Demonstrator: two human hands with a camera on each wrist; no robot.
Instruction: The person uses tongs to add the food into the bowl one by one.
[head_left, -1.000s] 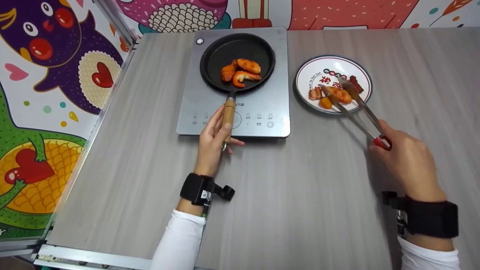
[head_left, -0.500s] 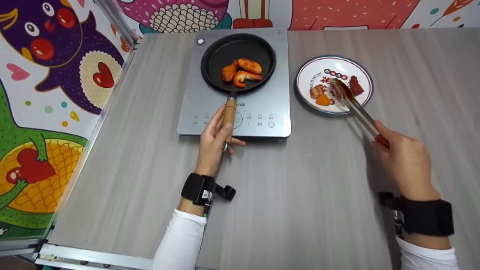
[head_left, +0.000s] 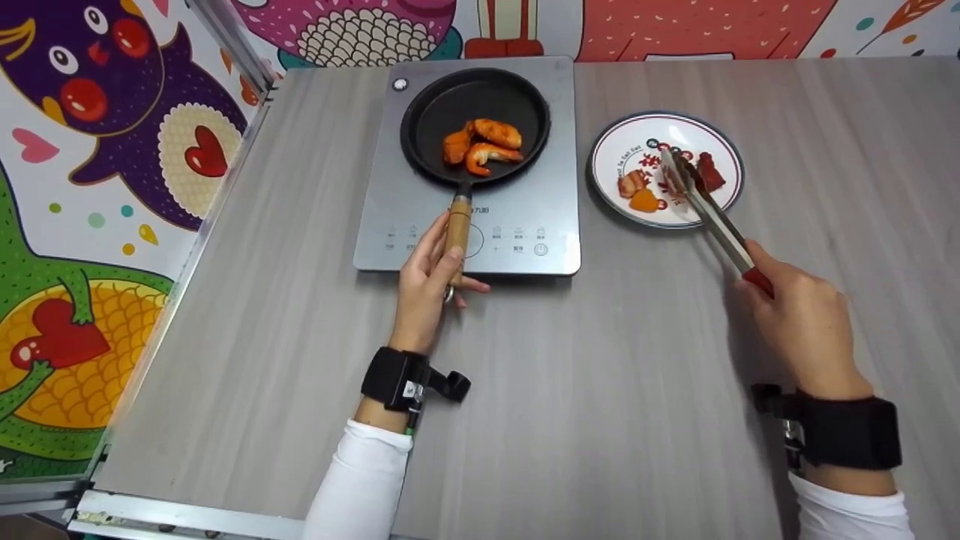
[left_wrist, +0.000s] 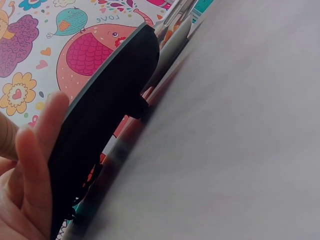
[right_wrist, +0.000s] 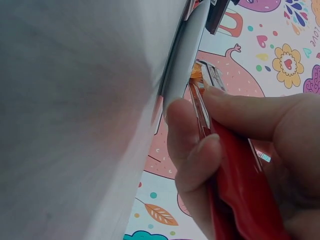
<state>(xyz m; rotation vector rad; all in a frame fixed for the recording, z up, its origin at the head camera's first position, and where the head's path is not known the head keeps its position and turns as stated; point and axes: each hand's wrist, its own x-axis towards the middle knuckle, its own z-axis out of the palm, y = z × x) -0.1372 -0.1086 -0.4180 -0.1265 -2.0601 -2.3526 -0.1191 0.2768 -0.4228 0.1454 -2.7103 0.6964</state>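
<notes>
My left hand (head_left: 427,281) grips the wooden handle (head_left: 458,229) of a black frying pan (head_left: 510,97), which sits on a grey induction cooker (head_left: 555,217). Orange shrimp and meat pieces (head_left: 484,142) lie in the pan. My right hand (head_left: 799,322) holds red-handled metal tongs (head_left: 716,221), whose arms are squeezed together. Their tips pinch a piece of food over a white plate (head_left: 630,146), where a few other pieces (head_left: 637,191) lie. In the left wrist view the dark pan (left_wrist: 110,120) fills the left beside my fingers (left_wrist: 35,165). The right wrist view shows my fingers (right_wrist: 195,150) curled around the red tong handle (right_wrist: 240,195).
The grey wooden table (head_left: 585,390) stretches bare in front of the cooker and plate. A metal rail (head_left: 187,255) runs along its left edge, with bright cartoon wall panels (head_left: 90,150) beyond it and behind the table.
The tongs, spread open over the plate a second ago, are now squeezed together on a piece of food. My right hand shifted slightly. The left hand and pan have stayed put.
</notes>
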